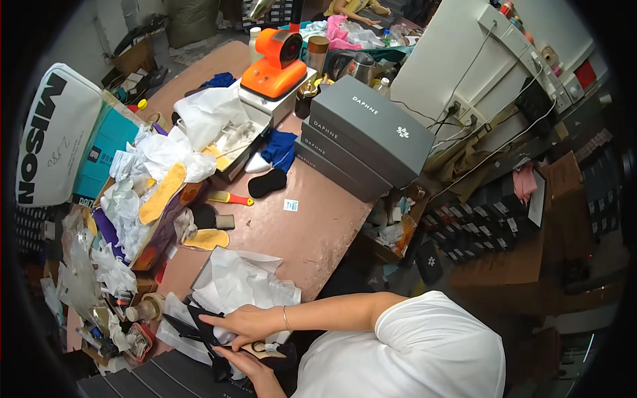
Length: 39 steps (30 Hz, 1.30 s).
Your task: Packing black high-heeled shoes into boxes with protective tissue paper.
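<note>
My right hand reaches in from the right, its fingers on a black shoe with a beige inside. Below it, my left hand supports the same shoe from underneath. Dark, pointed black parts stick out past my fingertips to the left; whether they belong to this shoe or to a second one I cannot tell. White tissue paper lies crumpled in an open box just beyond my hands, and more paper spreads under them.
Grey shoe boxes stand stacked at the table's right edge. An orange device sits at the back. On the left, a box overflows with paper and yellow insoles. A red-and-yellow handled tool and a black pad lie mid-table.
</note>
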Tool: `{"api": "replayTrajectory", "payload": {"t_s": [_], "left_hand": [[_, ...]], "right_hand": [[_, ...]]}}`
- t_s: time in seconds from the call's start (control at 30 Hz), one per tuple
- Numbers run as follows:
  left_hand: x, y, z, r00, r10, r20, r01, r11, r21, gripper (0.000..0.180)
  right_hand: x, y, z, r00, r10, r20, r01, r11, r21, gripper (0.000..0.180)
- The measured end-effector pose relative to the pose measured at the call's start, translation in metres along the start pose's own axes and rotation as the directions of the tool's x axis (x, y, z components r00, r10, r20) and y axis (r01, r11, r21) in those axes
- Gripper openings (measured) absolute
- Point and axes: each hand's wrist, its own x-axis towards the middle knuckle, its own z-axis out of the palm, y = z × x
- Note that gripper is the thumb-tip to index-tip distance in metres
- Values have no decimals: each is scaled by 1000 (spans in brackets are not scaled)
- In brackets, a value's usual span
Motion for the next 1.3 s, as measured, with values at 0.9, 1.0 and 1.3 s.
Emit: {"api": "replayTrajectory", "payload": {"t_s": [0.9, 1.0, 1.3], "left_hand": [[9, -1, 11, 999, -16, 42, 18, 999, -38, 87], [29, 18, -32, 998, -26, -57, 19, 992, -124, 82], [25, 2, -67, 970, -229, 82, 240, 954, -180, 89]], "right_hand": [[-41, -23, -13, 998, -5, -66, 0, 997, -76, 56], [-33, -17, -17, 982, 29, -189, -39, 998, -50, 48], [16, 73, 41, 799, -432, -417, -15, 680, -733, 28]]}}
